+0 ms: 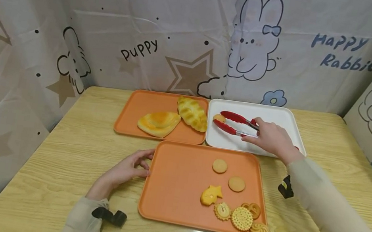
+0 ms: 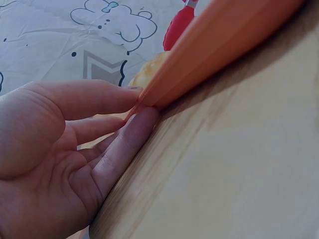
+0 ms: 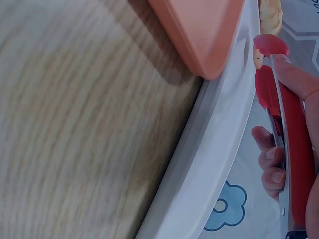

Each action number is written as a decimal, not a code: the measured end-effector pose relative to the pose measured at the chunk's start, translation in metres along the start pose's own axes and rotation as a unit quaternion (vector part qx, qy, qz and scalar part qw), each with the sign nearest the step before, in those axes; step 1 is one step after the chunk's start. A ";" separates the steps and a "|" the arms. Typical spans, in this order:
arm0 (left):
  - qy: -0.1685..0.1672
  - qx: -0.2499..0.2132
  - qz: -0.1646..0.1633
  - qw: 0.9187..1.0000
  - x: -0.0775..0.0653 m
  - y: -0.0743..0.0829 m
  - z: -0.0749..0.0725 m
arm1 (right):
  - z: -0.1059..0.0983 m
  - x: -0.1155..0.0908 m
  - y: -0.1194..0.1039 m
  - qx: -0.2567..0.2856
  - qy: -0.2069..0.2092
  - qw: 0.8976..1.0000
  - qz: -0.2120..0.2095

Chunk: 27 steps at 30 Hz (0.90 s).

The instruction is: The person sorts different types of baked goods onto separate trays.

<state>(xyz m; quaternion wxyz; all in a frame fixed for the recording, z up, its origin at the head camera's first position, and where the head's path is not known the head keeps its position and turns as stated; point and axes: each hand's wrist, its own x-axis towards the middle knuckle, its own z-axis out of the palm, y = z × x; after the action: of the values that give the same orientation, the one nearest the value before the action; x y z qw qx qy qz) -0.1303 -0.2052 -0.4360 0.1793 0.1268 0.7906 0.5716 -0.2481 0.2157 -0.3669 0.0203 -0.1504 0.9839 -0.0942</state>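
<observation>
Holding tongs (image 1: 234,117) in the right hand (image 1: 271,137), with thumb and fingers curled round the handles and red tips parted on either side of a round cookie (image 1: 219,118) near the white tray's (image 1: 283,124) left end. Pinching the front orange tray's (image 1: 175,186) left rim with the left hand (image 1: 127,168), well apart from that cookie. Reaching over a wooden surface (image 1: 94,126), with more cookies (image 1: 236,184) toward the front tray's right side.

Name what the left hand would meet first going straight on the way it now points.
Most likely the nearer orange tray: the left hand seems to be touching its left rim.
</observation>
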 end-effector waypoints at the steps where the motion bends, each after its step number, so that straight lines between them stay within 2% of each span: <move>1: -0.001 0.000 0.002 1.000 0.000 0.000 0.000 | 0.000 0.002 0.001 0.002 -0.001 1.000 0.004; 7: -0.004 -0.002 0.011 1.000 0.000 -0.001 -0.001 | 0.003 0.012 0.004 0.015 -0.021 0.999 0.042; 27: -0.006 -0.007 0.013 1.000 -0.001 -0.001 -0.001 | 0.009 0.038 -0.001 0.066 -0.044 0.992 0.098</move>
<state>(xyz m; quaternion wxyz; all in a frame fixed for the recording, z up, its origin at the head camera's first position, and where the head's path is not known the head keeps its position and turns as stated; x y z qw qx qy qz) -0.1303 -0.2066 -0.4362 0.1777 0.1393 0.7835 0.5789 -0.2838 0.2013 -0.3764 0.0821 -0.0558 0.9837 -0.1497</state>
